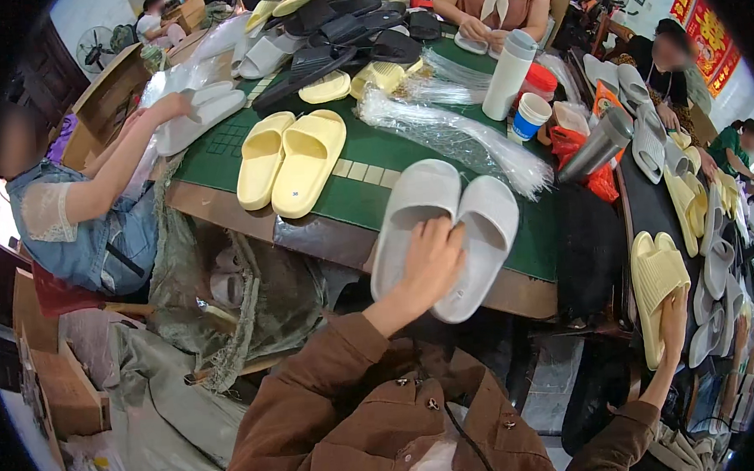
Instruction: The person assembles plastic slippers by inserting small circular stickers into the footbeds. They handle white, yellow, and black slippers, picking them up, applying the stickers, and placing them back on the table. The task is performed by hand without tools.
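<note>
My left hand (pixel 434 258) holds a pair of light grey slide slippers (pixel 492 215) side by side over the near edge of the green table (pixel 362 204). Its fingers reach in where the two slippers meet. Out to the right, my right hand (pixel 673 317) grips a pair of pale yellow ribbed slippers (pixel 654 275) by the dark belt's near edge, its fingers partly hidden inside them. Another yellow pair (pixel 308 166) lies on the table, left of the grey pair.
Black, grey and yellow slippers (pixel 330 31) are heaped at the table's back. Clear plastic bags (pixel 457 136), a white bottle (pixel 509 72), a paper cup (pixel 529 116) and a steel tumbler (pixel 597 142) stand or lie nearby. Slippers line the belt (pixel 642 193). Co-workers sit left and opposite.
</note>
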